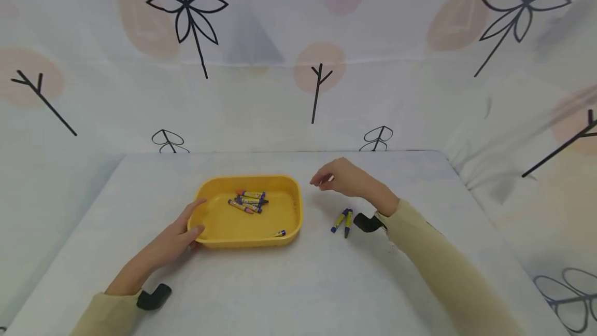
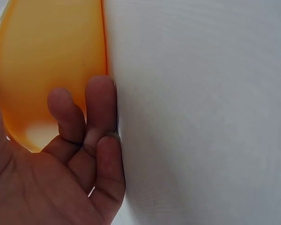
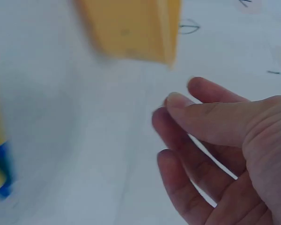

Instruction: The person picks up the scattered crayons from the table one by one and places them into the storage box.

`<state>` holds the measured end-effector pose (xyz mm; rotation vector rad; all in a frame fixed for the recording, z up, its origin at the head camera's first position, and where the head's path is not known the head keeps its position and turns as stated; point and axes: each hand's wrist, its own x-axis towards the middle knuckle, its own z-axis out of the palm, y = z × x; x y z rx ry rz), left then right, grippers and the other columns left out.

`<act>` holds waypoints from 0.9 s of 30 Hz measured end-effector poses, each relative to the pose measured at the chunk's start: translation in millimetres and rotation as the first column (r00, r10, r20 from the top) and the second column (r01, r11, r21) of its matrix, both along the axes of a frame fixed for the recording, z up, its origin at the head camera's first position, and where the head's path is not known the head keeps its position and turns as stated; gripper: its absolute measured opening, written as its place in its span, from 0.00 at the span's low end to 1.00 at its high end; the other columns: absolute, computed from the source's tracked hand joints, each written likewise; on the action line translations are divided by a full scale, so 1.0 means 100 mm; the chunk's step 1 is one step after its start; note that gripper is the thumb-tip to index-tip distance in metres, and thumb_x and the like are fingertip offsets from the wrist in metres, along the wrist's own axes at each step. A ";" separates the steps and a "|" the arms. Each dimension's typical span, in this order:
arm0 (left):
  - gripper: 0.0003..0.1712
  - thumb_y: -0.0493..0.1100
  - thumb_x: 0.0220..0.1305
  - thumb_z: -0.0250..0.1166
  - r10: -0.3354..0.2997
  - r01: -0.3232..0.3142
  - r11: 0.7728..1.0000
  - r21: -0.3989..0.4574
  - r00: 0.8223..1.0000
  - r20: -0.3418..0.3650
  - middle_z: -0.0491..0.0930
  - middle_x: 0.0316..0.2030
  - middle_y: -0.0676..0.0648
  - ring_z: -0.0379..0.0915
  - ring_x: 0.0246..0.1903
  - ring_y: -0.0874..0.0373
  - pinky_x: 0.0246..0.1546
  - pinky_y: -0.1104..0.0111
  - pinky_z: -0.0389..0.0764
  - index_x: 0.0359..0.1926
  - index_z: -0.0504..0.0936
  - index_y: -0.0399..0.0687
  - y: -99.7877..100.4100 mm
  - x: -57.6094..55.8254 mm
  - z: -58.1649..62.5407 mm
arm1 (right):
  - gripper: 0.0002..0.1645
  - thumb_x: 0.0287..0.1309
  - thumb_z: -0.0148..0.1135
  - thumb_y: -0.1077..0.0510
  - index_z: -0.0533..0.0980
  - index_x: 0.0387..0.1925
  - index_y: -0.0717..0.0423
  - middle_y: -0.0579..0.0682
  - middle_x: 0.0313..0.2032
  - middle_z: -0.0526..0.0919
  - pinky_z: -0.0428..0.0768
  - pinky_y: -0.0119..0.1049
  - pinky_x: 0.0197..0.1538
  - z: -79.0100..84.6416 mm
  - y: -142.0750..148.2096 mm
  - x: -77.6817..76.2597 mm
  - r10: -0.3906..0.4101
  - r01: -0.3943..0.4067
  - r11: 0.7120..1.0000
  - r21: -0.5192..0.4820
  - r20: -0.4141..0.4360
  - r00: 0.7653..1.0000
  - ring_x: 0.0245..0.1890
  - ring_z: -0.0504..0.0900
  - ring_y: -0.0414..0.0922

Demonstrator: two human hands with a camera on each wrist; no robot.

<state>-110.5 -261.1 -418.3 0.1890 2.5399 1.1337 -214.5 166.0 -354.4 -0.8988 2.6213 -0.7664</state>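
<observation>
My left hand (image 1: 174, 232) grips the left side of a yellow tray (image 1: 242, 242), its thumb at the near left corner. In the left wrist view, curled fingers (image 2: 100, 105) lie against the tray's wall (image 2: 47, 51). Several crayons (image 1: 249, 201) in yellow-and-blue wrappers lie heaped inside, and a single crayon (image 1: 280, 233) sits by the near right corner. Beyond the tray's right side, my right hand (image 1: 347, 178) hovers above the table. Its fingers (image 3: 178, 171) are loosely bent, the thumb close to the index fingertip, and no object shows between them.
Two crayons (image 1: 342, 222) lie close together on the white table (image 1: 298, 289), right of the tray and below my right wrist. A patterned cloth (image 1: 261, 97) hangs behind the table's far edge. Each sleeve has a dark wrist-worn device (image 1: 154, 297) near its cuff.
</observation>
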 end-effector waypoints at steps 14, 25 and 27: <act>0.38 0.45 0.75 0.53 0.008 -0.008 1.000 -0.007 1.000 0.000 0.71 0.27 0.45 0.67 0.27 0.52 0.31 0.63 0.67 0.78 0.45 0.59 0.02 0.00 0.02 | 0.14 0.52 0.74 0.63 0.87 0.42 0.49 0.38 0.40 0.84 0.77 0.43 0.51 -0.38 0.47 0.28 0.045 -0.051 0.998 0.043 0.119 0.992 0.43 0.78 0.42; 0.38 0.46 0.74 0.53 0.011 -0.011 1.000 -0.017 1.000 0.002 0.71 0.28 0.45 0.67 0.26 0.52 0.31 0.62 0.67 0.78 0.45 0.61 0.02 -0.01 0.00 | 0.09 0.51 0.75 0.64 0.88 0.34 0.49 0.37 0.35 0.81 0.76 0.37 0.46 -0.47 0.42 0.23 0.170 -0.176 0.979 0.102 0.064 0.983 0.39 0.77 0.36; 0.38 0.46 0.74 0.53 0.014 -0.014 1.000 -0.022 1.000 0.001 0.71 0.28 0.45 0.67 0.26 0.52 0.31 0.62 0.67 0.78 0.45 0.61 0.02 0.00 0.01 | 0.08 0.52 0.74 0.64 0.88 0.34 0.48 0.37 0.35 0.81 0.76 0.36 0.46 -0.48 0.42 0.23 0.178 -0.182 0.978 0.100 0.051 0.983 0.39 0.77 0.36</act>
